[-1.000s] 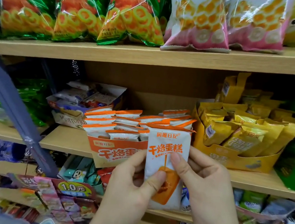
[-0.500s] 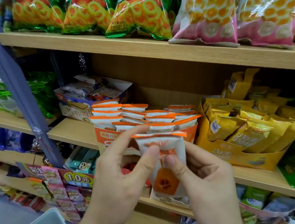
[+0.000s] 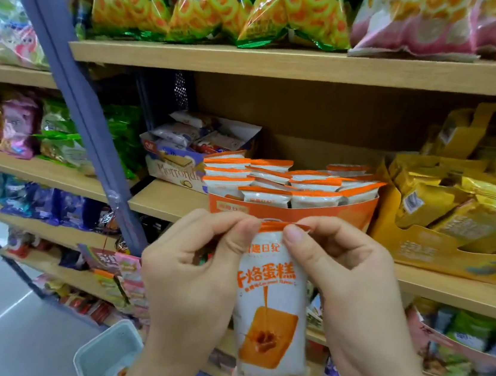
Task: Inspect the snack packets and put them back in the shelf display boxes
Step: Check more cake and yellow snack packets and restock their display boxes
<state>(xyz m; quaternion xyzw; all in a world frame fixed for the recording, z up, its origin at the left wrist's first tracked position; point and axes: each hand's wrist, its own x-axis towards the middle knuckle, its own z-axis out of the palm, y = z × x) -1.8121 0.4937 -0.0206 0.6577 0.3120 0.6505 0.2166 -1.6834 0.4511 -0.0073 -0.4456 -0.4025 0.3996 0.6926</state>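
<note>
Packet [image 3: 268,315]: I have one, held in the air in front of the shelf [image 3: 170,200], just below the front wall of the orange box [image 3: 346,212] and not resting on anything. Its long axis runs nearly straight up and down, with the orange sealed edge at the top and the lower end swung slightly to my right. The printed face with the cake picture is turned toward me. My left hand [image 3: 195,278] pinches the left part of that top seam between thumb and forefinger, and my right hand [image 3: 349,294] pinches the right part the same way. The thumbs are close together on the front, and the other fingers of both hands are curled in. The one orange box behind holds matching packets [image 3: 264,194] standing on end, orange edges up. There are about a dozen, but they overlap too much for an exact count. Beside it on my right is one yellow box [image 3: 438,255] of gold packets, and on my left one wafer box [image 3: 171,166]. On the shelf above I count three green bags [image 3: 207,1] and two pink bags [image 3: 417,21]. One basket [image 3: 104,354] sits low on my left.
</note>
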